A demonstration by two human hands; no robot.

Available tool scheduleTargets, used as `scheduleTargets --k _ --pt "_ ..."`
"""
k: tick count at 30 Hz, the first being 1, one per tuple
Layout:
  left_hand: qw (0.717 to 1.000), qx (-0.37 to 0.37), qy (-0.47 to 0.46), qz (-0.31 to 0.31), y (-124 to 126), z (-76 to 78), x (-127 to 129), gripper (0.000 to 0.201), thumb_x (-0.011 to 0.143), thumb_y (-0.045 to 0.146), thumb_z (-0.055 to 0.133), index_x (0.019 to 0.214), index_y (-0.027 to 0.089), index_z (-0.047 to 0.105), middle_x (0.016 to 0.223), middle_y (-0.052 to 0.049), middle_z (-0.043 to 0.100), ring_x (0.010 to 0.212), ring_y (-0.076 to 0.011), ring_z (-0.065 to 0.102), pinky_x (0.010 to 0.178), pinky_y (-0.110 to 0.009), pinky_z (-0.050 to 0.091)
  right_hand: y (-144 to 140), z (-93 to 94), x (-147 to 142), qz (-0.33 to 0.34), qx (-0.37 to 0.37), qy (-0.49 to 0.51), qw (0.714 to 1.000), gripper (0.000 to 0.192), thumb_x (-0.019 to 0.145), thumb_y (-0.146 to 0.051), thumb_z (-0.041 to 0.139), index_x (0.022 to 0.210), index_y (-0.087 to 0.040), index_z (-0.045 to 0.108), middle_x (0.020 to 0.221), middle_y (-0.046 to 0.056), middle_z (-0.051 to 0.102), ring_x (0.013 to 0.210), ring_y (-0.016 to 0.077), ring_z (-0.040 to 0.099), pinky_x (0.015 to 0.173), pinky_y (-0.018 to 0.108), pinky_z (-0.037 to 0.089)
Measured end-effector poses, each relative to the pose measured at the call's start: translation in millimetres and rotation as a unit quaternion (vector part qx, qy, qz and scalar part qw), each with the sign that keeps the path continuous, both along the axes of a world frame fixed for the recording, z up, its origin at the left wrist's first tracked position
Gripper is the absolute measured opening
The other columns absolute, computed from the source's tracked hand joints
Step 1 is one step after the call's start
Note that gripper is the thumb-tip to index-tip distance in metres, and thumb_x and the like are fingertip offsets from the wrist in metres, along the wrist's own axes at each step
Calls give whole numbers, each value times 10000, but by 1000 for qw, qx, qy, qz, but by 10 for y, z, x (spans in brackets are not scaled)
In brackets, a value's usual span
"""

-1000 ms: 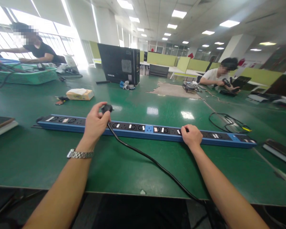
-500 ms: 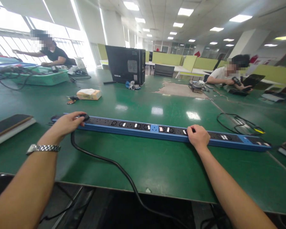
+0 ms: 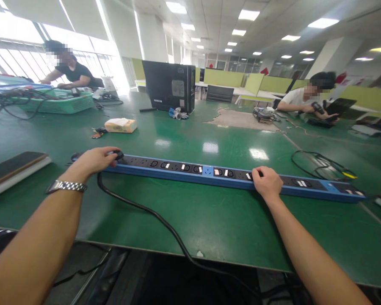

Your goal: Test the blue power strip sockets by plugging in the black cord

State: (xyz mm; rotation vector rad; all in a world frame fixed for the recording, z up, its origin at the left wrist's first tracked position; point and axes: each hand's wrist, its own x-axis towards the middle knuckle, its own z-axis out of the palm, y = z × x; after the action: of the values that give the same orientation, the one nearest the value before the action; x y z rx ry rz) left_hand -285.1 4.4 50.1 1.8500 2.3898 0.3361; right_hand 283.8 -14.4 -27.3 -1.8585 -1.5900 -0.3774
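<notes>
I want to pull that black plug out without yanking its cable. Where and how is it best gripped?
Grip the black plug by its rounded body, from above and the left end of the long blue power strip, as the left hand does. Its black cable leaves toward the table's near edge, so that side is poor. The right hand steadies the strip.

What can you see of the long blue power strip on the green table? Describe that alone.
The long blue power strip lies flat across the green table, blue-edged with a black top face of many sockets and small white labels. The left hand presses a black plug at its left end; the right hand rests on it right of centre.
</notes>
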Motion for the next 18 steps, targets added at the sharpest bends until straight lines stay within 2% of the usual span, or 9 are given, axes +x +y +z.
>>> scheduleTargets --k 6,10,12,16,18 --pt "998 13 49 26 -78 -56 45 462 868 434 490 1302 301 575 835 1 710 828 -204 581 669 -228 360 6 -3 4 -1 1 1 1000 278 841 -372 499 766 -197 701 786 42 672 758 172 537 606 272 256" --pt "995 -4 87 51 -129 -20 88 487 860 483 479 1317 339 566 1048 -46 706 894 -247 580 711 -268 387 8 -3 5 1 3 5 1000 277 838 -373 500 758 -197 699 783 43 671 758 176 537 607 272 258" --pt "993 -22 111 43 -131 12 133 495 845 493 491 1310 344 576 1140 -69 682 890 -257 588 706 -280 398 6 -2 5 3 4 6 1000 276 839 -372 498 760 -196 696 786 45 672 756 176 534 612 272 264" --pt "988 -12 152 18 -123 40 234 512 824 500 504 1308 353 579 1132 -86 689 862 -272 607 665 -282 404 7 1 9 4 -1 6 1000 277 840 -378 497 765 -196 692 792 47 673 750 175 526 609 273 262" --pt "992 -4 123 19 -115 35 249 518 806 504 526 1283 319 608 1069 -84 709 857 -267 616 658 -270 409 10 0 13 7 -5 7 1000 277 841 -380 496 768 -196 689 794 46 672 752 174 525 608 272 260"
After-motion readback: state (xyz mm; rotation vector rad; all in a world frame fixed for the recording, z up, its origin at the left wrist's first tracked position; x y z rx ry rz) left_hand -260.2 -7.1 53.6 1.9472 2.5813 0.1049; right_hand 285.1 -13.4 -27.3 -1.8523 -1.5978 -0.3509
